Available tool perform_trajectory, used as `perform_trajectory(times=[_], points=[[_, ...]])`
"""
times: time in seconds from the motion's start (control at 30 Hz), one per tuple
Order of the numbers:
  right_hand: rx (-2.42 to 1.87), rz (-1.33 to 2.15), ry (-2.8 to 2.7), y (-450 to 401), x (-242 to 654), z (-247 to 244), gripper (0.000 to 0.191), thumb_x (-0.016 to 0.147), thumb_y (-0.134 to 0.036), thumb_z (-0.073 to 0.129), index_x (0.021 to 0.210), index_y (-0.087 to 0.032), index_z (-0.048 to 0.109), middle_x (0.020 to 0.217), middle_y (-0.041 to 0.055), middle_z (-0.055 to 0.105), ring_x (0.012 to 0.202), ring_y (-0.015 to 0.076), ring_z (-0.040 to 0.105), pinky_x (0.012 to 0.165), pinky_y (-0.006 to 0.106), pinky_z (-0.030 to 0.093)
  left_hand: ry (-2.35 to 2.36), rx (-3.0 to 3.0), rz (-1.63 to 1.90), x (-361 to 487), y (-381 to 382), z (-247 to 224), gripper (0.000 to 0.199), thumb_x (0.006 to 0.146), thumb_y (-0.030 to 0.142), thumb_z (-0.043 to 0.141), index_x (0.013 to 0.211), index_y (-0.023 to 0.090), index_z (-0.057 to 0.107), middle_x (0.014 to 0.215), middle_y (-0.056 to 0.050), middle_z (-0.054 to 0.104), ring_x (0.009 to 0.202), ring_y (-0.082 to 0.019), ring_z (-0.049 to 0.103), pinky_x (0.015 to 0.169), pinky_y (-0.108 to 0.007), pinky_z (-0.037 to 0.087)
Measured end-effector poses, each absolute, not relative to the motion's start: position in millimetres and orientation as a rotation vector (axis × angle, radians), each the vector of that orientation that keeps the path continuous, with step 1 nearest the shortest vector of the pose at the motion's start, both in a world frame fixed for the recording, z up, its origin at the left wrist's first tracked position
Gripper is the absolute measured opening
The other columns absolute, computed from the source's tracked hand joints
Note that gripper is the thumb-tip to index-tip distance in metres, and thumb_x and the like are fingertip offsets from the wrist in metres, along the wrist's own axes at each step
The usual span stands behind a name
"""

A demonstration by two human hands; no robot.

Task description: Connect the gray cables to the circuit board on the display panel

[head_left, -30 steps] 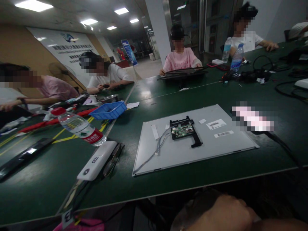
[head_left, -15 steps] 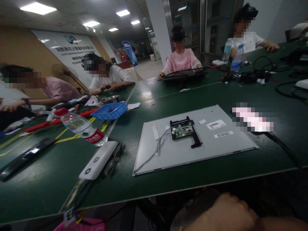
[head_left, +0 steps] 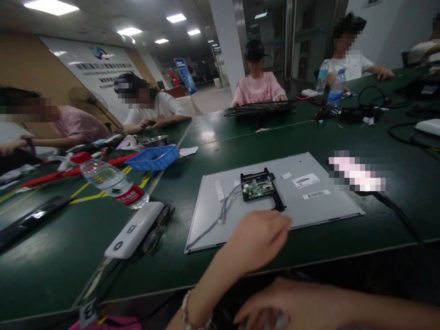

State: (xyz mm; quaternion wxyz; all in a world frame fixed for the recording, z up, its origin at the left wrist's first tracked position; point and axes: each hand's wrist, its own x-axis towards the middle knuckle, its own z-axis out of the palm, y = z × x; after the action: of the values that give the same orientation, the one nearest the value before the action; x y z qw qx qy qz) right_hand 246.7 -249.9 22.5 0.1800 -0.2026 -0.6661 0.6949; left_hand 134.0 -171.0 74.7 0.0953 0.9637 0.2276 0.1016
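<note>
My left hand (head_left: 263,240), with a beaded bracelet at the wrist, is raised at the front edge of a flat grey panel (head_left: 330,211). Its fingers are curled together, and whatever they hold is hidden. Lower down, my right hand (head_left: 275,300) reaches in from the right below the table edge, fingers bent around something small and blurred. On the panel lie a green circuit board (head_left: 257,187) in a black bracket (head_left: 279,201), grey cables (head_left: 224,208) and white labels (head_left: 305,180). My left hand overlaps the panel's near edge in view.
Left of the panel are a white power bank (head_left: 135,231), glasses (head_left: 156,231), a water bottle (head_left: 115,185) and a blue basket (head_left: 154,158). A blurred-out device (head_left: 357,174) with a cable lies right. Several people sit around the green table (head_left: 172,270).
My left hand has risen from below the table edge to the panel's front edge, moving left. My right hand has come into view beneath it. The view has shifted slightly.
</note>
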Motion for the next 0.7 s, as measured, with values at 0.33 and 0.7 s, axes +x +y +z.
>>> perform_trajectory(times=[0.33,0.7], points=[[-1.297,0.841,-2.036,-136,353,45,0.037,0.082,-0.032,0.056,0.118,-0.024,0.062,0.120,0.0060,0.063,0.110,0.0234,0.058,0.090,0.038,0.048,1.194,2.704,0.608,108,-32,36,0.034,0.088,0.026,0.047,0.120,0.014,0.052,0.120,-0.011,0.057,0.113,-0.024,0.053,0.099,-0.038,0.041],[-1.374,0.649,-2.555,-72,373,0,0.107,0.066,-0.069,0.062,0.149,-0.033,0.005,0.157,0.0051,-0.002,0.141,0.0368,-0.001,0.112,0.057,0.009,1.046,2.563,0.190,76,-12,12,0.075,0.088,0.060,0.036,0.146,0.016,0.018,0.152,-0.012,0.025,0.137,-0.025,0.029,0.112,-0.038,0.026]])
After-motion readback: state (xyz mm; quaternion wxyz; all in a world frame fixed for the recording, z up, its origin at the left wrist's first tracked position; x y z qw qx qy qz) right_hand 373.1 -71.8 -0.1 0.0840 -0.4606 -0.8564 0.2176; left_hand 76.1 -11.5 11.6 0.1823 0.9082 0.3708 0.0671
